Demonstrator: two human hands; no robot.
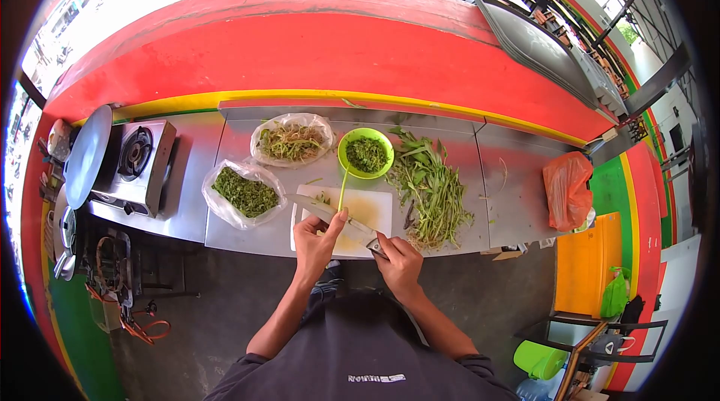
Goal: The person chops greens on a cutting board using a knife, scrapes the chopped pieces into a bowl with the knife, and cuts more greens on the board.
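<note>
Dark shirt point(367, 348) up close, knife point(362, 235) and stalk point(343, 189) over a board point(380, 211)

Most of the near side is taken up by the shirt, with two forearms point(289, 311) stretched out past it to the steel surface point(517, 213). The knife is gripped by the handle in the right hand point(398, 266), and its blade is angled away to the left across the white board. The thin green stalk is pinched near its lower end by the left hand point(315, 248), thumb up, right where the blade passes. Whether blade and stalk are touching can't really be told from here.

Just beyond the board, chopped greens point(366, 156) are held in a green bowl point(367, 132), and the top of the stalk is seen against its rim. Off to the left, two clear bags are set down open: the near bag point(264, 221) is filled with finely cut greens, the far bag point(323, 128) with stringy stems point(291, 143). To the right, a pile point(431, 187) of leafy stalks is spread loose beside the board. Farther right, an orange bag point(568, 189) is parked, and at the far left a stove point(155, 176) is flanked by a tilted round pan point(88, 159). Everything is backed by a red wall point(337, 48).
</note>
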